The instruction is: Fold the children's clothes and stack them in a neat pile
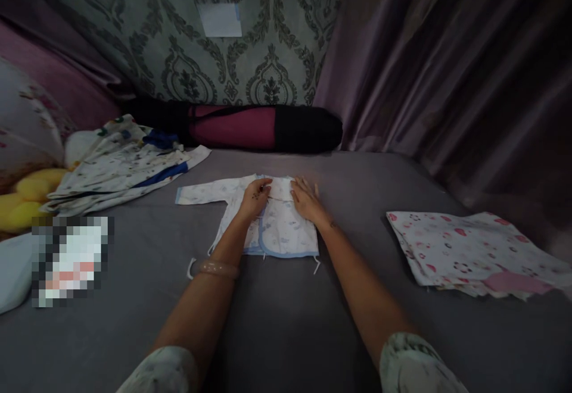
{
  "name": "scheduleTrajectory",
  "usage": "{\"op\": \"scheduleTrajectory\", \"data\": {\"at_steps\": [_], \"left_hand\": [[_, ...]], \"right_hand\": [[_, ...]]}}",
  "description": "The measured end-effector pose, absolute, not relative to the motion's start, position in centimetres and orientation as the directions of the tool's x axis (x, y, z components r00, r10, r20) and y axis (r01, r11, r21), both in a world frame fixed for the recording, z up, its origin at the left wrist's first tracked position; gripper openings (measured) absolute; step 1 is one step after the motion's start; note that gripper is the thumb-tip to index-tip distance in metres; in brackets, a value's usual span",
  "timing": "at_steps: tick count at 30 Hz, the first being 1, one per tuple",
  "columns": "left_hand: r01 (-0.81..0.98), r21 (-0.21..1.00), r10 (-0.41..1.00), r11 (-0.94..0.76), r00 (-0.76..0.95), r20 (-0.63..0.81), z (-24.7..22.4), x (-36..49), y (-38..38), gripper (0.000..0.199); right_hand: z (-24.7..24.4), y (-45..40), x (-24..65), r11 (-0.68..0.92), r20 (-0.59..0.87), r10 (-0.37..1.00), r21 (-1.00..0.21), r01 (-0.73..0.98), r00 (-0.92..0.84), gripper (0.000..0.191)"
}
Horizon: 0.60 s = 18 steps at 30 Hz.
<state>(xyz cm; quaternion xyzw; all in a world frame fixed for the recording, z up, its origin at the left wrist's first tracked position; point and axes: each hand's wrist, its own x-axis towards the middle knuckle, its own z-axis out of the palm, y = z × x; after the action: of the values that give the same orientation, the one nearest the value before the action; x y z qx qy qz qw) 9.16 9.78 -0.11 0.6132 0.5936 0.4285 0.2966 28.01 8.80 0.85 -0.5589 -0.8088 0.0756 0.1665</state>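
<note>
A small white baby shirt (286,232) with pale blue trim and a faint print lies on the grey sheet. One sleeve (205,190) stretches out to the left, while the other appears folded inward across the chest between my hands. My left hand (256,197) is at the upper middle of the shirt, its fingers curled and closed on the fabric. Against the shirt's upper right edge my right hand (307,201) rests flat, fingers extended and partly spread. White ties hang from the lower hem.
Patterned clothes (120,167) lie in a heap at the left, beside a yellow plush item (36,187). A folded heart-print cloth (465,250) is at the right. Along the wall runs a black and magenta roll (236,126). Purple curtains (393,53) hang at the right.
</note>
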Motion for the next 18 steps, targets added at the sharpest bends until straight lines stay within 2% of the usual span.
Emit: {"op": "scheduleTrajectory", "data": {"at_steps": [5,10,18], "left_hand": [[0.621,0.766,0.968,-0.169,-0.043,0.248,-0.64,8.44,9.78,0.041],[0.715,0.674,0.964,-0.183,-0.002,0.264,-1.03,8.05,9.85,0.042],[0.771,0.597,0.963,-0.222,0.076,0.259,-0.69,8.35,9.58,0.044]], "right_hand": [[0.42,8.29,27.37,0.385,0.153,0.921,-0.222,0.896,-0.358,0.053],[0.42,8.25,27.37,0.363,0.113,0.931,-0.217,0.906,-0.346,0.053],[0.82,8.05,27.35,0.315,0.055,0.949,-0.223,0.923,-0.31,0.052]]}}
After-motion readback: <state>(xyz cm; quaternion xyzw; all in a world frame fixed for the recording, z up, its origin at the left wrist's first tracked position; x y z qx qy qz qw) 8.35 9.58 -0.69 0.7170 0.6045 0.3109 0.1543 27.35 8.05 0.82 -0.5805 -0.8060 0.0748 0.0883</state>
